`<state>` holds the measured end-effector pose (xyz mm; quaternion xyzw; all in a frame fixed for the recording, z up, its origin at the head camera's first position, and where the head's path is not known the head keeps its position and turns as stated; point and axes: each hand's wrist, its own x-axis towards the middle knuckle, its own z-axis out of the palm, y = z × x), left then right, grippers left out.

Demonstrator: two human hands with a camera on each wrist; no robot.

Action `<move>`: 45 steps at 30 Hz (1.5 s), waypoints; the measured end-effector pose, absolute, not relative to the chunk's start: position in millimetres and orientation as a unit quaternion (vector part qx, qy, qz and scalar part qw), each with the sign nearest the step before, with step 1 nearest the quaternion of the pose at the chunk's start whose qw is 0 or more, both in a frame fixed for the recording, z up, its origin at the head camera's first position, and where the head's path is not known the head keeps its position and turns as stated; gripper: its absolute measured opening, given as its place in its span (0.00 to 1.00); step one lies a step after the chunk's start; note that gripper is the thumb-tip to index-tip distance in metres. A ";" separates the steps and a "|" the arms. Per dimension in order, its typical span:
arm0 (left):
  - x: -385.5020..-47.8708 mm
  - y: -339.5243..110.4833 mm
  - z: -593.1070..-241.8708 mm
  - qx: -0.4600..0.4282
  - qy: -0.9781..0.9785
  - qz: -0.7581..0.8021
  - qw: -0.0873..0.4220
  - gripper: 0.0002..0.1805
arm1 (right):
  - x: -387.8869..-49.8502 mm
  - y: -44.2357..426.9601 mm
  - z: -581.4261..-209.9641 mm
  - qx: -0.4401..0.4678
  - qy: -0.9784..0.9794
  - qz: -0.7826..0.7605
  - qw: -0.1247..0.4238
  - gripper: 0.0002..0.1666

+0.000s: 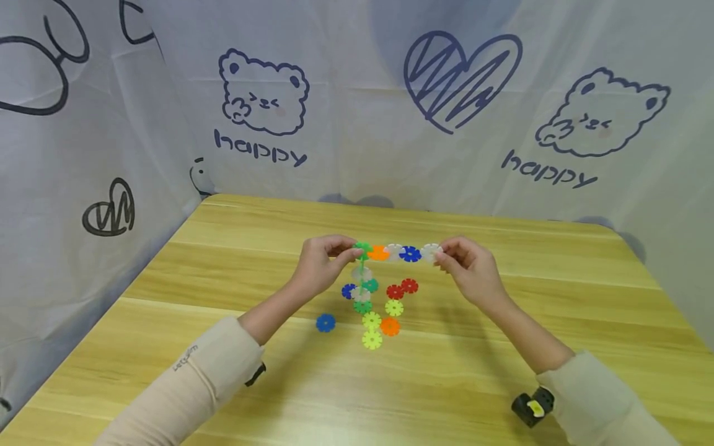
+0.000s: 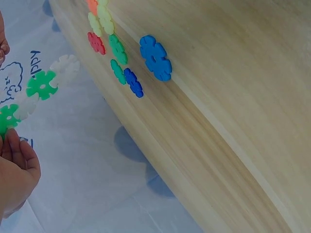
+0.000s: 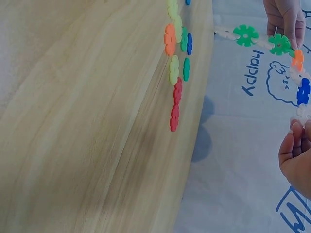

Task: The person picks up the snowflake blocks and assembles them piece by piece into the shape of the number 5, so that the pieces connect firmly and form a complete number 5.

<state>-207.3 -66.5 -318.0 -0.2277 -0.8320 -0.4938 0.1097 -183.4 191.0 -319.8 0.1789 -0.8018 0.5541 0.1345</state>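
Observation:
Above the table, both hands hold a chain of interlocking snowflake discs. My left hand (image 1: 320, 266) pinches the green disc (image 1: 364, 249) at its left end. Between the hands run an orange disc (image 1: 378, 253), a clear white disc and a blue disc (image 1: 410, 254). The fingertips of my right hand (image 1: 474, 272) pinch the clear disc (image 1: 432, 252) at the right end. From the left end hangs a strand of clear and green discs; a green disc (image 2: 42, 85) of it shows in the left wrist view. In the right wrist view the strand's green disc (image 3: 246, 35) appears too.
Loose discs lie on the wooden table (image 1: 446, 384) below the chain: two red discs (image 1: 409, 285), several yellow-green discs (image 1: 372, 339), an orange disc (image 1: 390, 326), green ones and dark blue ones. A larger-looking blue disc (image 1: 326, 323) lies apart at left. Printed cloth (image 1: 357, 124) hangs behind.

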 end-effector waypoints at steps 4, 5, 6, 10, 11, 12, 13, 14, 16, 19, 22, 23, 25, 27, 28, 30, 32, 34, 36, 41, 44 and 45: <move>-207.4 -66.8 -316.9 -0.227 -0.832 -0.494 0.110 0.08 | -183.4 190.2 -319.4 0.184 -0.801 0.553 0.139 0.05; -207.2 -66.9 -316.6 -0.227 -0.832 -0.494 0.110 0.08 | -183.5 190.0 -319.6 0.185 -0.800 0.553 0.140 0.05; -207.1 -66.9 -316.4 -0.227 -0.832 -0.495 0.110 0.08 | -183.5 189.8 -319.7 0.186 -0.800 0.553 0.140 0.04; -207.3 -66.9 -316.9 -0.229 -0.831 -0.494 0.110 0.08 | -183.7 188.9 -320.4 0.187 -0.798 0.555 0.140 0.05; -207.4 -66.8 -317.1 -0.228 -0.831 -0.495 0.108 0.08 | -183.7 188.5 -320.5 0.185 -0.798 0.556 0.140 0.05; -207.5 -66.8 -317.3 -0.230 -0.832 -0.493 0.109 0.07 | -183.5 188.2 -320.4 0.183 -0.798 0.557 0.139 0.05; -207.6 -66.7 -317.5 -0.231 -0.832 -0.492 0.109 0.07 | -183.3 187.8 -320.1 0.181 -0.798 0.558 0.138 0.05; -207.7 -66.7 -317.6 -0.232 -0.832 -0.491 0.109 0.07 | -183.1 187.5 -319.9 0.179 -0.798 0.559 0.136 0.05; -208.0 -66.7 -317.8 -0.234 -0.833 -0.489 0.112 0.07 | -182.3 187.1 -319.4 0.176 -0.800 0.559 0.129 0.06; -208.5 -66.7 -317.9 -0.239 -0.833 -0.486 0.116 0.07 | -180.5 186.6 -319.6 0.171 -0.806 0.554 0.122 0.05; -209.1 -66.7 -317.8 -0.239 -0.832 -0.486 0.121 0.07 | -178.7 185.3 -320.8 0.169 -0.808 0.551 0.125 0.05; -209.2 -66.5 -317.6 -0.240 -0.832 -0.485 0.123 0.07 | -178.2 184.7 -321.3 0.169 -0.807 0.550 0.129 0.05; -209.4 -66.2 -317.1 -0.241 -0.830 -0.488 0.124 0.07 | -177.4 183.5 -322.3 0.169 -0.804 0.553 0.138 0.05; -209.5 -65.7 -316.9 -0.245 -0.828 -0.489 0.125 0.07 | -176.9 182.2 -323.5 0.166 -0.802 0.555 0.147 0.05; -209.6 -65.5 -316.8 -0.247 -0.827 -0.489 0.126 0.07 | -176.7 181.7 -324.3 0.164 -0.802 0.553 0.152 0.05; -209.7 -65.0 -316.4 -0.251 -0.826 -0.488 0.126 0.07 | -176.0 180.8 -326.1 0.158 -0.804 0.552 0.157 0.05; -209.3 -65.0 -316.2 -0.254 -0.827 -0.486 0.127 0.08 | -175.2 179.7 -328.6 0.150 -0.805 0.551 0.162 0.05; -209.0 -64.9 -315.6 -0.257 -0.828 -0.482 0.128 0.08 | -174.6 178.7 -330.9 0.142 -0.805 0.551 0.166 0.05; -208.7 -64.8 -315.1 -0.259 -0.828 -0.481 0.127 0.08 | -174.3 178.0 -332.6 0.137 -0.803 0.555 0.169 0.05; -209.0 -64.6 -315.0 -0.267 -0.825 -0.481 0.129 0.08 | -174.3 177.2 -334.0 0.138 -0.797 0.560 0.181 0.05; -209.1 -65.0 -316.2 -0.270 -0.824 -0.481 0.127 0.07 | -174.6 177.0 -333.8 0.141 -0.796 0.559 0.186 0.05; -209.0 -65.1 -316.6 -0.271 -0.825 -0.480 0.127 0.07 | -174.8 177.0 -333.7 0.143 -0.796 0.558 0.187 0.05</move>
